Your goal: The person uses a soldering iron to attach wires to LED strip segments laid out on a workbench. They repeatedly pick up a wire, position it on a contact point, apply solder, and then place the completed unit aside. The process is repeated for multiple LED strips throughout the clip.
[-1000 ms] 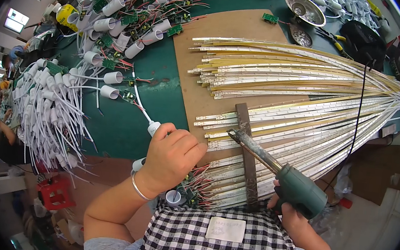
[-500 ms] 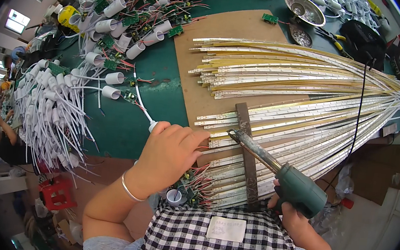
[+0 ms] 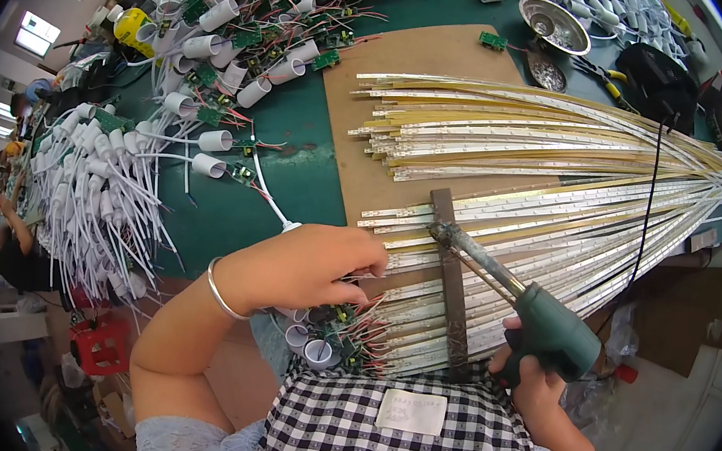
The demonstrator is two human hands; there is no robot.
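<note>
My right hand [image 3: 534,383] is wrapped round the handle of a green soldering gun [image 3: 557,330]. Its dark tip lies over a brown metal bar [image 3: 451,288], which crosses a fan of LED strips [image 3: 536,231]. My left hand [image 3: 322,261], with a bangle at the wrist, is closed at the left ends of these strips. Its fingertips are bent together, and what they hold is hidden. Under this hand lie white lamp caps [image 3: 318,353] and small circuit boards, their red wires [image 3: 375,328] running to the strip ends. A white cable [image 3: 268,189] passes just behind the hand.
Piles of white lamp caps with cables [image 3: 90,166] and boards fill the left of the green table [image 3: 295,179]. A brown board [image 3: 349,127] lies under the strips. At the back right are a metal bowl [image 3: 554,26], pliers [image 3: 609,80] and a black cord [image 3: 649,203].
The soldering gun's tip has moved right, from the strip ends onto the metal bar. My left hand has turned, its fingers curling further in at the strip ends. The view has shifted slightly.
</note>
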